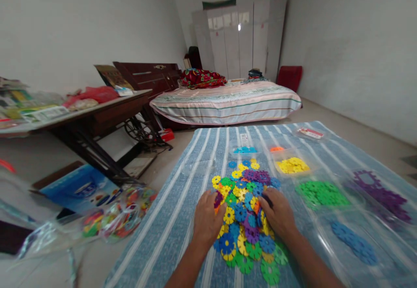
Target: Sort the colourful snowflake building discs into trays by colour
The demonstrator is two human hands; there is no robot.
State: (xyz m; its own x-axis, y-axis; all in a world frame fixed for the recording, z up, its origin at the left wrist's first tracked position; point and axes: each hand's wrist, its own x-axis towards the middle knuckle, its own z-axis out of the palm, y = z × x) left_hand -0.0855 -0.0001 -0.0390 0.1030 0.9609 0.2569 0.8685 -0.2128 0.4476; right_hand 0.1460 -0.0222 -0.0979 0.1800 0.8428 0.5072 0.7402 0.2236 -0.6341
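A heap of flower-shaped plastic interlocking discs (243, 212) in yellow, blue, green, purple and orange lies on a striped blue cloth (163, 240). My left hand (208, 216) rests against the heap's left side, thumb and fingers apart around a purple disc (218, 199). On the opposite side, my right hand (279, 212) is cupped at the heap's edge with thumb and fingers parted; its fingertips are partly hidden among the discs. Neither hand visibly lifts a disc. Loose green discs (270, 272) lie at the near end of the heap.
Clear plastic boxes at the right hold sorted discs: yellow (292, 165), green (322, 193), purple (381, 194) and blue (354, 241). Farther back are boxes with light blue discs (245, 150) and orange discs (276, 148). A clear lid (199, 166) lies left; a labelled box (310, 133) sits at the far corner.
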